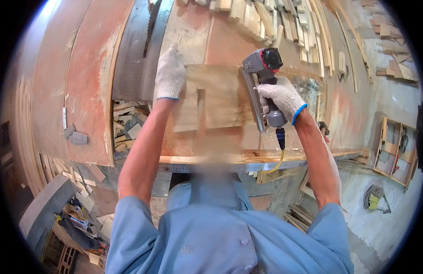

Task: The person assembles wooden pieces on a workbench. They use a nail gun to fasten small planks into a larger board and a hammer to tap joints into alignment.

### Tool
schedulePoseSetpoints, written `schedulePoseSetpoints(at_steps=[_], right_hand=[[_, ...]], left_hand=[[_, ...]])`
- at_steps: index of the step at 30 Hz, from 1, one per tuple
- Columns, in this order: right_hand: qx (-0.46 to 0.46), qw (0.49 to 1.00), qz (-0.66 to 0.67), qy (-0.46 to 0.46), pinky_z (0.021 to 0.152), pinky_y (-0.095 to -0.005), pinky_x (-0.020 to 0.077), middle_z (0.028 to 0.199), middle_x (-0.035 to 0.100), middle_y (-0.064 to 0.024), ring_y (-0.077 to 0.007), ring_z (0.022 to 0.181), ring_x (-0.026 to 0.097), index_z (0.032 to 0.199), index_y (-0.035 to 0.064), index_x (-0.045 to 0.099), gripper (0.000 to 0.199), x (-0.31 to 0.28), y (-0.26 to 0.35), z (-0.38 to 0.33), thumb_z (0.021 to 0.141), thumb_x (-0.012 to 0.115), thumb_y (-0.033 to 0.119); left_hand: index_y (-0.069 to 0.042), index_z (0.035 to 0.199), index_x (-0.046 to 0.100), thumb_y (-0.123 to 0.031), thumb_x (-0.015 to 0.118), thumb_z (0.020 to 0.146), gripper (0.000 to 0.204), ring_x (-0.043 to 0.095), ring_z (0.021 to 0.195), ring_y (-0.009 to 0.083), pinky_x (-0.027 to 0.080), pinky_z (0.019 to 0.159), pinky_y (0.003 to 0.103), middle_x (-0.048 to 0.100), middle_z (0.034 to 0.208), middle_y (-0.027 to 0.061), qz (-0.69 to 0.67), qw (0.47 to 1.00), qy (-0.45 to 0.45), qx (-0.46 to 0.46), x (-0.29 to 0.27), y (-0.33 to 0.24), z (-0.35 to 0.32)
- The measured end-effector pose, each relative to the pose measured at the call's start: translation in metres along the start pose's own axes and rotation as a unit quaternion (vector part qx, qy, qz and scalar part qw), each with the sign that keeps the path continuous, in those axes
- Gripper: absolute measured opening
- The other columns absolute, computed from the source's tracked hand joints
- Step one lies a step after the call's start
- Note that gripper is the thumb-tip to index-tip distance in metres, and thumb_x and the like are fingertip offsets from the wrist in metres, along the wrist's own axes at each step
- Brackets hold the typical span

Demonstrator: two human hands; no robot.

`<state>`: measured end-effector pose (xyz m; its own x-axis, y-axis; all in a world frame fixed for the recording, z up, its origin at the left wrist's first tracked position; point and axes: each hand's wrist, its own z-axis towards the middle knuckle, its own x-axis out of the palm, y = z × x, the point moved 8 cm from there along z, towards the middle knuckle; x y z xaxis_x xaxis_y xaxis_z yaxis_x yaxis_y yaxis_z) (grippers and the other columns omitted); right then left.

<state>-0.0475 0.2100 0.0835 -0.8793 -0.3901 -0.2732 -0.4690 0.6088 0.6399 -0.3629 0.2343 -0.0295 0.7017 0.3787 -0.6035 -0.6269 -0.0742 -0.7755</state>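
Observation:
My right hand [280,98], in a white knit glove with a blue cuff, is wrapped round the handle of a grey and black nail gun [261,64]. A yellow air hose [281,160] runs from the base of its handle. My left hand [170,75], gloved the same way, rests at the left edge of a thin wooden panel [220,93] on the workbench [211,34]. Its fingers point forward, and nothing shows in them. The panel has a narrow dark slot near its middle. The nail gun is above the panel's right side; whether its tip touches the wood is hidden.
Wood strips [259,18] are heaped at the bench's far side. A slotted metal plate [138,50] lies left of my left hand, above an opening with offcuts [127,121]. A metal ruler [252,167] runs along the near edge. A wooden tray [394,150] stands right.

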Motion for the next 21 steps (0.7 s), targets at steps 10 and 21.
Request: schedulePoseSetpoints(at_steps=[10, 21], right_hand=[[-0.044, 0.994, -0.078, 0.064, 0.050, -0.0310, 0.0502, 0.068, 0.060, -0.0023, -0.0124, 0.054, 0.058, 0.096, 0.0018, 0.065, 0.017, 0.066, 0.037, 0.017, 0.093, 0.069, 0.019], [-0.021, 0.993, -0.082, 0.076, 0.052, -0.0317, 0.0480, 0.067, 0.063, -0.0028, -0.0134, 0.055, 0.061, 0.085, 0.0014, 0.068, 0.022, 0.088, 0.039, 0.023, 0.089, 0.072, 0.023]], left_hand=[[-0.003, 0.146, 0.056, -0.023, 0.053, 0.109, 0.042, 0.067, 0.123, 0.0344, 0.050, 0.104, 0.043, 0.071, 0.130, 0.0231, -0.130, 0.989, -0.036, -0.063, -0.003, 0.019, -0.001], [-0.002, 0.141, 0.060, -0.028, 0.052, 0.108, 0.043, 0.059, 0.131, 0.0425, 0.046, 0.111, 0.048, 0.065, 0.139, 0.0246, -0.124, 0.985, -0.073, -0.090, -0.033, 0.007, -0.014]])
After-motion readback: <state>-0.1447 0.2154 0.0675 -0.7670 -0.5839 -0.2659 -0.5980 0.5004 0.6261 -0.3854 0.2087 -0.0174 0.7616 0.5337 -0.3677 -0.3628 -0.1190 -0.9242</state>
